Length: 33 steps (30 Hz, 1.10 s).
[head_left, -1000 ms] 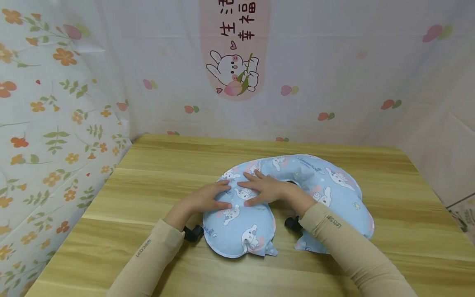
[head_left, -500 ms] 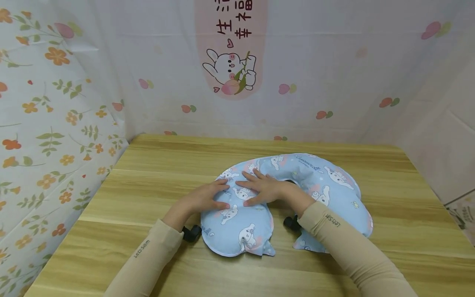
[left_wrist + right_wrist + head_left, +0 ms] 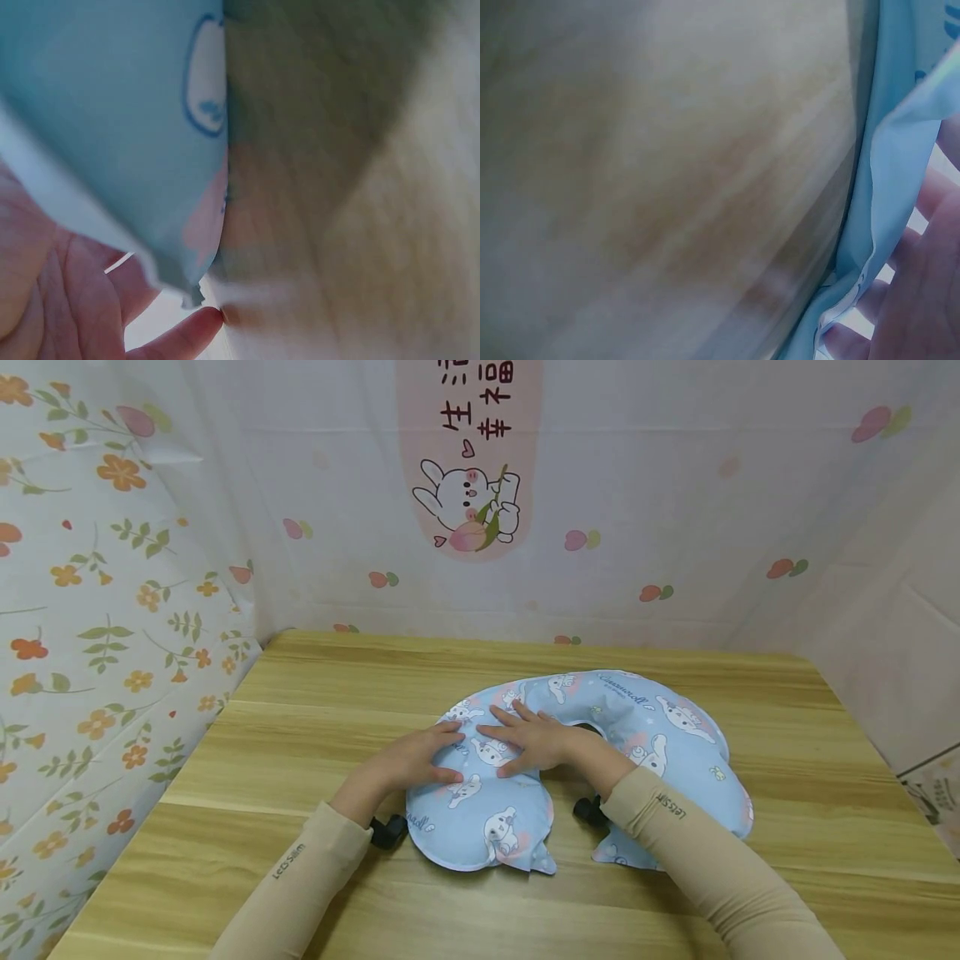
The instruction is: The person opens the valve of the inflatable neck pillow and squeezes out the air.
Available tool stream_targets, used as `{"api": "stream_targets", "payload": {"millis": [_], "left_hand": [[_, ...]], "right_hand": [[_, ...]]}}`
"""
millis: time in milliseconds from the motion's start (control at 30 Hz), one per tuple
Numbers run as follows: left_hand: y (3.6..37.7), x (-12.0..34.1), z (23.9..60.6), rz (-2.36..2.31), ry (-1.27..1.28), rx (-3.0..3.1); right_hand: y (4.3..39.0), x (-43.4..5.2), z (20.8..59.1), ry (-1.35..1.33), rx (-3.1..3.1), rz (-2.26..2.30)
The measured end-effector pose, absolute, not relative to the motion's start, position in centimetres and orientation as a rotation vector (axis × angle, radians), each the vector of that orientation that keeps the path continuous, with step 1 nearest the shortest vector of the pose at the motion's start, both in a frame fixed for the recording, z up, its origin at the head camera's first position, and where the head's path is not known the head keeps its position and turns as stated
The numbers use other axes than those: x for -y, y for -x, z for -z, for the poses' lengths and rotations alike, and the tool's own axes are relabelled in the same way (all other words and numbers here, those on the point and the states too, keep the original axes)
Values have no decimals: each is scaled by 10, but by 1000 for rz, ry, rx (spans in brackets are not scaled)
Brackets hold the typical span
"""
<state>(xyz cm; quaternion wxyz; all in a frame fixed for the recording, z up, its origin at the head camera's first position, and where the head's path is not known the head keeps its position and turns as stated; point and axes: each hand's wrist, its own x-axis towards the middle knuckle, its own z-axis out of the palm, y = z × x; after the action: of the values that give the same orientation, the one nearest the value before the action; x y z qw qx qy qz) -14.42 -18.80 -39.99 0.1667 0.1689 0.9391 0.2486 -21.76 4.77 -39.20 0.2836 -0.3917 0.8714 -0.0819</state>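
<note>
A light blue, U-shaped inflatable neck pillow (image 3: 675, 768) with white cartoon puppies lies puffed up on the wooden table, its gap facing me. On its left lobe rest both hands. My left hand (image 3: 405, 764) touches the lobe's outer side, thumb spread from the fingers. Coming over the gap, my right hand (image 3: 543, 743) lies on the lobe's inner side with fingers spread. In the left wrist view the pillow's seamed edge (image 3: 112, 202) hangs in front of the palm (image 3: 45, 300). The right wrist view has the fingers (image 3: 922, 277) behind the pillow's blue edge (image 3: 896, 180).
Wood-grain table (image 3: 300, 718) surrounds the pillow. A pale printed cloth with a rabbit drawing (image 3: 468, 502) hangs behind, and a flowered cloth (image 3: 112, 693) hangs at the left. Black wrist cameras sit under both wrists, close to the pillow.
The head view has shifted slightly. Both hands stay almost where they were on the left lobe, whose near rim has drawn in a little.
</note>
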Motion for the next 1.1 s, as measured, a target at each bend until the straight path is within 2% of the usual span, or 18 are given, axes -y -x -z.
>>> {"api": "stream_targets", "payload": {"millis": [367, 767, 1100], "left_hand": [[134, 197, 397, -681, -578, -2701], [116, 204, 381, -697, -724, -2716], [117, 203, 386, -704, -719, -2602]], "right_hand": [[215, -56, 391, 1080, -2397, 312], [192, -78, 374, 1204, -2426, 510], [183, -73, 377, 1177, -2386, 409]]}}
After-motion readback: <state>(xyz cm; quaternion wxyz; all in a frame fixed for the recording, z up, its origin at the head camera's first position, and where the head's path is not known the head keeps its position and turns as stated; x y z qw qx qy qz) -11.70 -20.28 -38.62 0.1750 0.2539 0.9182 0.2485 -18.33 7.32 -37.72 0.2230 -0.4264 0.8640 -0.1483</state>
